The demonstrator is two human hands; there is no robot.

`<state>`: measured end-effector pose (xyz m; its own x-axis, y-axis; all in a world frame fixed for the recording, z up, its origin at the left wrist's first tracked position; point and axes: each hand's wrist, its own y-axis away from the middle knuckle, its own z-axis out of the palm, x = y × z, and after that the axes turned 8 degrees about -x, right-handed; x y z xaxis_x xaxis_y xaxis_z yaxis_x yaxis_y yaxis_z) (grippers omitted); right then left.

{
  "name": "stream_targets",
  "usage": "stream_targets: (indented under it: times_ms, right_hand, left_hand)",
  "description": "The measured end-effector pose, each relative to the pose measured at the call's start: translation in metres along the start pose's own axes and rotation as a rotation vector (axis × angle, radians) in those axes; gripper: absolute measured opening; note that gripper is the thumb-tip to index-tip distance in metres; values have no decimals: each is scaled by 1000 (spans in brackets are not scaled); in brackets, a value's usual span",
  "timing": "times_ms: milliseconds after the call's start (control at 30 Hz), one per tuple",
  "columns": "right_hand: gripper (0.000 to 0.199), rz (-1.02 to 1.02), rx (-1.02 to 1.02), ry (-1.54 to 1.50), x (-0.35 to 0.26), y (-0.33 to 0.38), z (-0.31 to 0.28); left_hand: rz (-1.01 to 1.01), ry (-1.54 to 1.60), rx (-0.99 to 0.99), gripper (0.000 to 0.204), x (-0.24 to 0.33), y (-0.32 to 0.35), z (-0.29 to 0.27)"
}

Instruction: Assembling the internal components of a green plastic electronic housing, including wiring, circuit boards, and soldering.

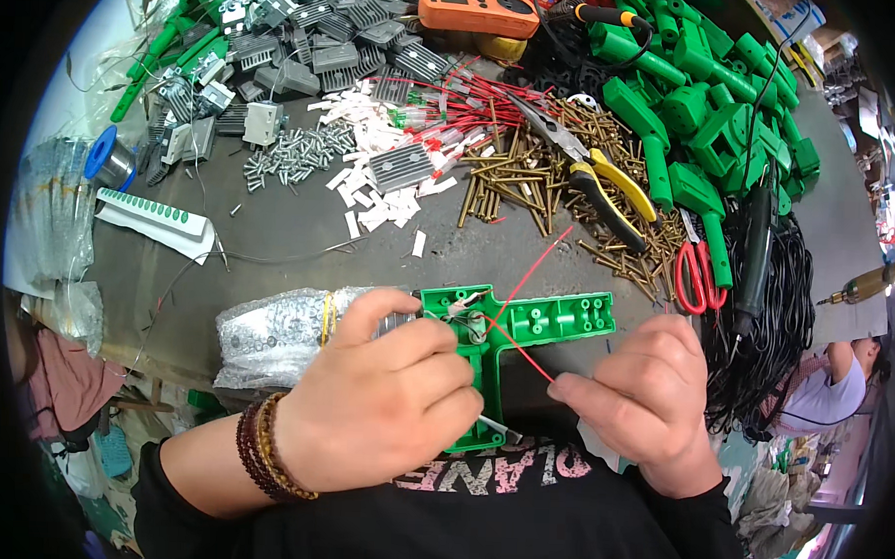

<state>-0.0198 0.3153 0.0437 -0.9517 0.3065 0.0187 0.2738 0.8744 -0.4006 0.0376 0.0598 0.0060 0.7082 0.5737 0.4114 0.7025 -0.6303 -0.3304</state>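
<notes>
An open green plastic tool housing half (590, 317) lies at the table's near edge, in front of my body. Over its left side curls my left hand (389, 391), closed on it; its fingertips are partly hidden. My right hand (651, 390) is closed in a pinch on the end of a thin red wire (530, 355). This wire runs up-left to the housing, and another red length (537, 268) rises from the same spot. White and grey leads (463, 306) sit inside the housing. Beside my left fingers shows a dark ribbed part (397, 322), mostly covered.
Plastic-wrapped parts (268, 337) lie left of my left hand. Beyond are brass screws (510, 178), white pieces (381, 203), grey finned heat sinks (352, 59), yellow-black pliers (608, 191), red scissors (699, 278) and green housings (690, 101). Black cables (777, 311) pile up at right.
</notes>
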Motion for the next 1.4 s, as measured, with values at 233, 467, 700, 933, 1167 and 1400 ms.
stream_targets:
  times_ms: [233, 467, 700, 933, 1167, 1400]
  right_hand:
    - [35, -92, 30, -67, -21, -11, 19]
    - [32, 108, 119, -156, -9, -10, 19]
    - [26, 169, 83, -209, 0, -14, 22]
    - [20, 347, -37, -512, 1, -16, 20]
    - [14, 415, -84, -734, 0, -16, 19]
    - [14, 367, -73, -695, -2, -18, 13]
  left_hand:
    - [-20, 143, 156, 16, -7, -8, 2]
    - [35, 201, 47, 16, -16, -18, -3]
    - [-7, 209, 72, 13, -21, -19, -2]
    - [46, -39, 229, 18, -20, -21, 4]
    - [-21, -277, 243, 27, 3, -21, 6]
    - [-96, -100, 70, 13, 6, -33, -9]
